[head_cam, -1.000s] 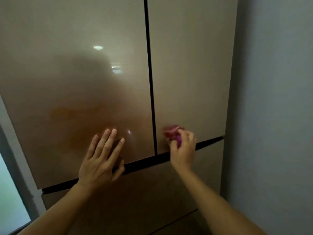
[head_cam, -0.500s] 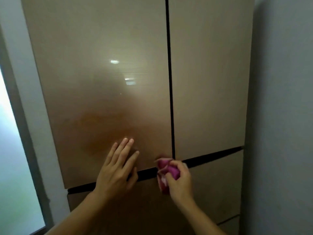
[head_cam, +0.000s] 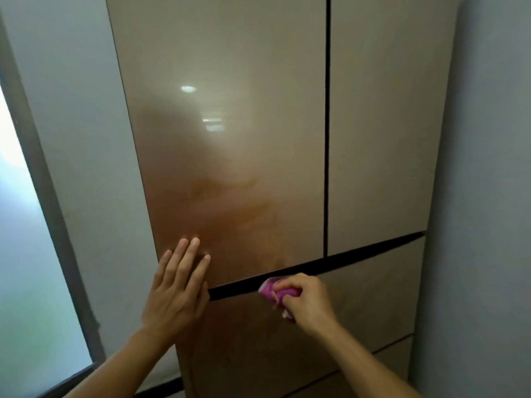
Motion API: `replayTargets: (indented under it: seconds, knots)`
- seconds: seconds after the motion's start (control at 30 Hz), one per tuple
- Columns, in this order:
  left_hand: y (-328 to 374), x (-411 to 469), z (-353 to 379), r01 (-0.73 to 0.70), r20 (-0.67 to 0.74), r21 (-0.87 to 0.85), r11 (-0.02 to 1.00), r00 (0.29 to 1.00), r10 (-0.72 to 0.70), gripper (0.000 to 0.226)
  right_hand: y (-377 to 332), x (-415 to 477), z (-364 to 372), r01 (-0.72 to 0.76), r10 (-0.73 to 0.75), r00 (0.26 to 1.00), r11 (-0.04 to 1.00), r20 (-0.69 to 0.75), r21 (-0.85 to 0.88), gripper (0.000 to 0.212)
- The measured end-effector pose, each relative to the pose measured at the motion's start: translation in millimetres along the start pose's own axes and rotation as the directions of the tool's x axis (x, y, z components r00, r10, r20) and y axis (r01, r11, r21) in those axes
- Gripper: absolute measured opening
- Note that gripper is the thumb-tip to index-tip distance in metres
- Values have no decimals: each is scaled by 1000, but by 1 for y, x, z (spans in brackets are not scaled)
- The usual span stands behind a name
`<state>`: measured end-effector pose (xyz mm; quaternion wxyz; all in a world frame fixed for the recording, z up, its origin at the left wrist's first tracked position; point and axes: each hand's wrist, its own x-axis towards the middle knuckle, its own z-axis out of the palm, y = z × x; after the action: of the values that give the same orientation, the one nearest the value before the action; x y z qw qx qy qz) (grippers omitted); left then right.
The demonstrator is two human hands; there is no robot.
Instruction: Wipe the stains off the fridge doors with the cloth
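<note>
The left hand (head_cam: 175,294) lies flat and open on the glossy beige upper left fridge door (head_cam: 230,81), at that door's lower left corner. Its straight fingers (head_cam: 188,254) point up and its palm crosses the door's bottom edge. The right hand (head_cam: 307,303) has its fingers curled round a bunched magenta cloth (head_cam: 271,290). It holds the cloth against the top edge of the beige lower drawer front (head_cam: 373,297), just under the dark horizontal gap (head_cam: 359,254) and below the lower right part of the left door. An orange-brown smeared patch (head_cam: 230,214) spreads over the lower half of the left door, above both hands. The matching upper right fridge door (head_cam: 382,124) sits beside it across a narrow vertical seam. A frosted window (head_cam: 26,254) is at the far left and a grey wall (head_cam: 488,196) at the right.
</note>
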<state>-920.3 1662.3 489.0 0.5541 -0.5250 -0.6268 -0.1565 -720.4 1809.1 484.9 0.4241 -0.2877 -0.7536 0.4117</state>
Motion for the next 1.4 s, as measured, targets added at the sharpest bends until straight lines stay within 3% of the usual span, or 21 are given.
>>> replayTargets:
  seconds: [0.03,0.07,0.1,0.2,0.27,0.37,0.43,0.53,0.6,0.63,0.7,0.77,0.8,0.93,1.0,1.07,1.13,1.17,1.23,1.3,1.4]
  knots:
    - [-1,-1,3,-15,-9,10,1000,1000,16,50,-11,-1,-12,-53,48,996,996,74,78,26]
    - [-1,-1,5,-26,-21,16,1000,999,26,49,-21,7,-25,-42,40,999,989,18,140,27]
    - [-1,-1,8,-28,-34,17,999,999,29,49,-35,21,-41,20,6,990,984,-143,177,25]
    - [-1,1,12,-21,-76,11,1000,997,22,49,-74,85,-89,236,-92,826,952,-556,193,20]
    - [-1,1,14,-19,-94,37,999,995,22,49,-86,113,-88,302,-135,785,936,-604,183,26]
    - [0,0,15,-17,-118,76,997,993,26,48,-71,101,-36,322,-313,723,941,-615,-101,22]
    - [0,0,14,-14,-120,82,997,992,24,48,-45,71,-12,359,-413,763,910,-498,-206,19]
    - [1,0,15,-13,-122,104,995,992,25,49,-4,34,-16,477,-472,876,814,101,-331,21]
    - [2,0,15,-16,-121,114,993,992,30,50,-9,22,-37,501,-319,819,802,478,-324,22]
    - [2,-1,15,-17,-118,114,993,993,30,50,-21,24,-46,509,-324,803,810,500,-292,22]
    - [2,-1,15,-20,-113,119,993,993,33,51,-63,47,-62,524,-500,852,825,157,-213,23]
    - [2,0,16,-20,-107,126,992,994,34,51,-109,84,-74,514,-554,781,833,-289,-205,24]
    - [2,1,15,-21,-109,125,992,993,35,51,-128,100,-73,503,-536,744,842,-399,-192,23]
    - [2,0,16,-18,-124,112,994,992,32,50,-123,112,-14,437,-526,713,851,-464,-292,32]
    - [1,0,16,-19,-128,100,995,991,32,49,-96,78,14,521,-624,694,780,-358,-347,27]
    - [1,-2,17,-25,-127,78,997,991,34,50,-66,39,22,637,-685,729,669,16,-383,26]
    - [1,-4,17,-27,-124,53,998,992,33,50,-61,17,4,637,-538,766,710,353,-301,27]
    - [1,-4,17,-25,-127,42,999,991,30,50,-70,20,-7,602,-517,787,765,338,-231,27]
    - [2,-2,18,-20,-132,27,999,991,24,51,-108,46,-26,550,-561,826,823,-52,-144,28]
    - [1,-4,19,-28,-124,10,1000,992,29,51,-152,82,-26,492,-518,754,853,-405,-174,26]
    - [-1,-8,22,-55,-126,-3,998,991,54,52,-167,106,14,459,-510,656,855,-557,-241,24]
